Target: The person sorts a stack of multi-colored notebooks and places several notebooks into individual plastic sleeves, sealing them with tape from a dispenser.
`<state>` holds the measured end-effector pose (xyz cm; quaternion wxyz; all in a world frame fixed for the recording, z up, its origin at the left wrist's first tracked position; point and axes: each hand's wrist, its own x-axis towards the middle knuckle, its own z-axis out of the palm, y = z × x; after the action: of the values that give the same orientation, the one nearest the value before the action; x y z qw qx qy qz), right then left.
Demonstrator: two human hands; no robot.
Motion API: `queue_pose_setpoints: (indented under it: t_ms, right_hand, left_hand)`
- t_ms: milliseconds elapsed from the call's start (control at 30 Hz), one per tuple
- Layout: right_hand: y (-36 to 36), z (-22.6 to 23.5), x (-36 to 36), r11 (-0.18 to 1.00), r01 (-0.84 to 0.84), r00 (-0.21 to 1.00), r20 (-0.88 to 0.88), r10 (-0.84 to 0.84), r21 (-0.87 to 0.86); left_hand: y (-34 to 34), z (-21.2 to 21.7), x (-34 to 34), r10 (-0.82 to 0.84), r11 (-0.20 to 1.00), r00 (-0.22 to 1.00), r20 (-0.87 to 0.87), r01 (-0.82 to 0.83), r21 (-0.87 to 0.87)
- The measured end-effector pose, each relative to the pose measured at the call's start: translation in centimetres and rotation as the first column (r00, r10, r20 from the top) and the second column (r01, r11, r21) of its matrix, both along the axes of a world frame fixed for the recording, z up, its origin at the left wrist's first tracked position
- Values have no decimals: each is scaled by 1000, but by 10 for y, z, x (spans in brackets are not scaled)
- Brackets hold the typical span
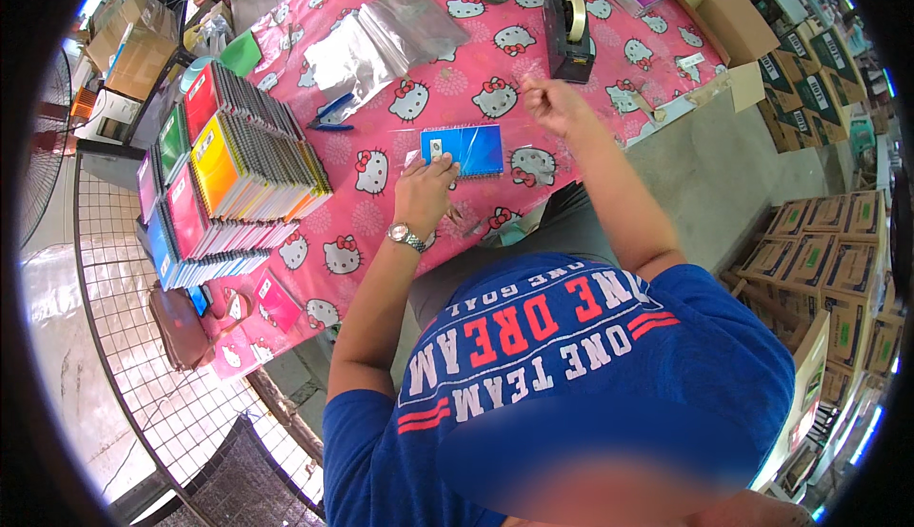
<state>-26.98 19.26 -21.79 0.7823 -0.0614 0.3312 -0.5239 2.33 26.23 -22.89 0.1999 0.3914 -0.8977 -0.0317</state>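
Observation:
A blue spiral notebook (476, 151) lies on the pink table in front of me, with clear plastic around it. Over its near left corner my left hand (428, 184) rests, palm down, fingers laid on the cover. My right hand (554, 106) is raised to the right of the notebook, fingertips pinched together. What they hold, if anything, is too small to make out. Just beyond that hand stands a black tape dispenser (558, 51) with a roll of clear tape (575, 19).
Stacked spiral notebooks (243, 170) in several colours stand at the left. Clear plastic bags (362, 51) and a blue-handled tool (331, 114) lie beyond the blue notebook. A pink notebook (277, 300) and brown bag (179, 327) sit near left. An open carton (728, 18) is at the far right.

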Motion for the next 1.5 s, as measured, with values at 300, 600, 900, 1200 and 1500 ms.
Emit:
queue_pose_setpoints:
  t_ms: [300, 600, 900, 1200, 1500]
  right_hand:
    - [27, 34, 92, 654, -755, 112, -972, 206, 52]
    - [24, 25, 79, 606, -795, 197, -927, 319, 40]
    - [43, 24, 61, 713, -700, 454, -797, 398, -42]
    - [67, -48, -154, 847, 421, 157, -894, -419, -323]
    - [98, -94, -203, 859, 507, 54, -998, 43, 65]
  left_hand:
    - [2, 6, -3, 23, 998, 1000, 20, -24, 56]
    - [6, 0, 0, 49, 999, 995, -88, -49, 4]
    - [4, 4, -2, 31, 999, 998, -57, -30, 22]
    - [3, 1, -4, 32, 999, 996, -78, -30, 29]
    - [5, 5, -2, 64, 997, 997, -42, -61, 54]
